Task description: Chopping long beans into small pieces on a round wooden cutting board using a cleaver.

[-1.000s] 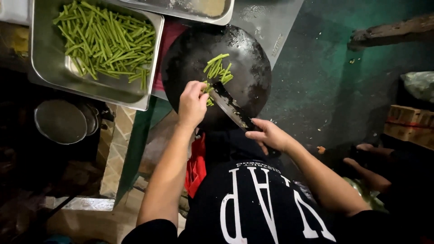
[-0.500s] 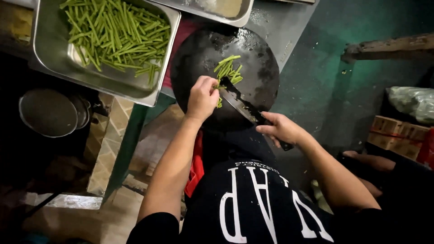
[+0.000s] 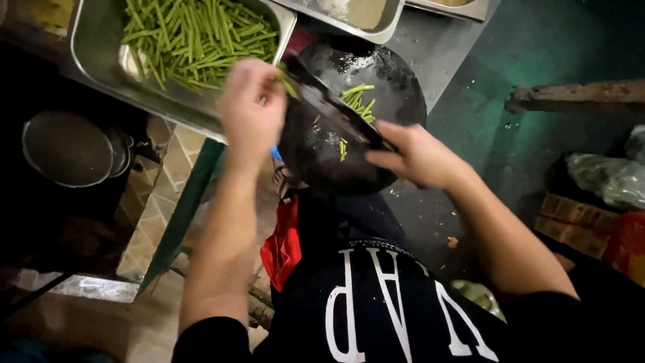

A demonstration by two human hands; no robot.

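My left hand (image 3: 250, 111) hovers, blurred by motion, at the near right edge of a steel tray (image 3: 94, 54) full of cut green beans (image 3: 201, 37); a few green pieces show at its fingertips. My right hand (image 3: 418, 156) is closed on the handle of a dark cleaver (image 3: 332, 107), whose blade points left toward my left hand. Beneath the blade lies a round black chopping block (image 3: 376, 74) with a few bean pieces (image 3: 357, 99) on it.
Two more steel trays (image 3: 363, 17) sit at the top edge. A round metal pot lid (image 3: 67, 148) lies at the left over a tiled floor. A red cloth (image 3: 282, 245) hangs at my waist. Cardboard boxes and a plastic bag (image 3: 608, 178) stand at the right.
My left hand left the chopping block and moved left toward the bean tray. The cleaver swung left with it. The pile of beans on the block is smaller.
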